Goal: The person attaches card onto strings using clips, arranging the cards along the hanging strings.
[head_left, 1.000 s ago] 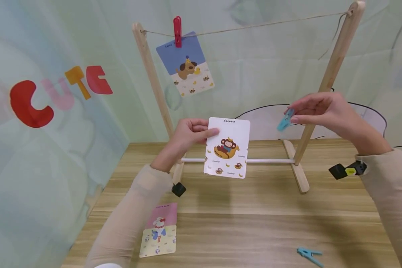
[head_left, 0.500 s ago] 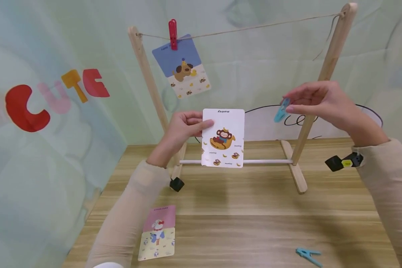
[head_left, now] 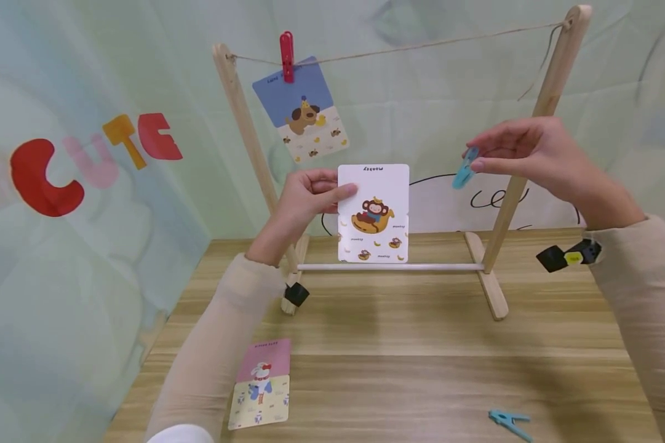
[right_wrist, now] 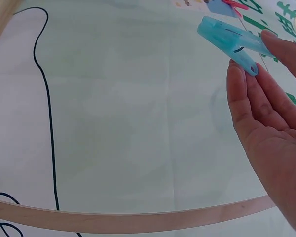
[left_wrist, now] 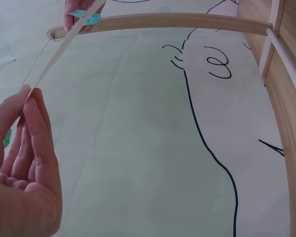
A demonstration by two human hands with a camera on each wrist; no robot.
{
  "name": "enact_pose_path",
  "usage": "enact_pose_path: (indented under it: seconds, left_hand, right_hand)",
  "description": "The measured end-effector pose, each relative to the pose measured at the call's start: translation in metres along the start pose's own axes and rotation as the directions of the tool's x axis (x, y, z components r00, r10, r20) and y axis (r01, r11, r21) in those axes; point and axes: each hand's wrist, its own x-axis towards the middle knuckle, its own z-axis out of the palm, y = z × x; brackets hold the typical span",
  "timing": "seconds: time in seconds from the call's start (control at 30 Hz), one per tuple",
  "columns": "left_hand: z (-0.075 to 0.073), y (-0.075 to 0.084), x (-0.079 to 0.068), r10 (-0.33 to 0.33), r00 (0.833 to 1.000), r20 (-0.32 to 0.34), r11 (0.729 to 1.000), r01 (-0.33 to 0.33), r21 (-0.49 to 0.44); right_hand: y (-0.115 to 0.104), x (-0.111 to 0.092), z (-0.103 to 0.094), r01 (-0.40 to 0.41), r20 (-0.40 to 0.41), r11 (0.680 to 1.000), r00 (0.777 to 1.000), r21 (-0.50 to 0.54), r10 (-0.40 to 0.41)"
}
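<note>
My left hand (head_left: 312, 200) pinches the left edge of a white monkey card (head_left: 373, 212), thumb on its printed front. The card hangs upright below the string (head_left: 421, 48), and the left wrist view catches it edge-on. Over to the right, my right hand (head_left: 537, 161) holds a light blue clothespin (head_left: 465, 168) between thumb and fingers. In the right wrist view the thumb and fingertips squeeze the handle ends of the clothespin (right_wrist: 232, 43). On the string's left part, a red clothespin (head_left: 287, 57) grips a tilted blue-and-white dog card (head_left: 301, 111).
The string runs between two posts of a wooden frame (head_left: 550, 86) with a white crossbar (head_left: 443, 267). A pink-and-yellow rabbit card (head_left: 261, 387) lies at the table's left front. Another blue clothespin (head_left: 510, 423) lies at the right front. A printed cloth (head_left: 160, 49) hangs behind.
Both hands have risen, the left one lifting the monkey card nearer the string and the right one carrying the blue clothespin up. The hung dog card stays on its string.
</note>
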Motion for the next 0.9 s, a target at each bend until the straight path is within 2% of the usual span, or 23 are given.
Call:
enact_pose_path:
  seconds: [0.5, 0.6, 0.77, 0.9]
  left_hand:
    - [-0.001, 0.006, 0.010, 0.015, 1.000, 0.002, 0.997, -0.015, -0.071]
    - [0.000, 0.007, 0.012, 0.023, 1.000, 0.002, 0.997, -0.023, -0.073]
    - [0.001, 0.010, 0.014, 0.039, 0.999, 0.007, 0.997, -0.038, -0.069]
    - [0.001, 0.011, 0.016, 0.055, 0.998, 0.014, 0.997, -0.054, -0.059]
  right_hand:
    - [-0.012, 0.013, -0.001, -0.039, -0.033, 0.991, 0.999, -0.124, 0.035]
    - [-0.013, 0.016, -0.001, -0.030, -0.030, 0.993, 0.999, -0.113, 0.027]
    - [-0.016, 0.020, -0.002, -0.009, -0.020, 0.999, 1.000, -0.037, 0.008]
    - [-0.020, 0.022, -0.002, -0.019, -0.029, 0.998, 0.999, -0.068, 0.017]
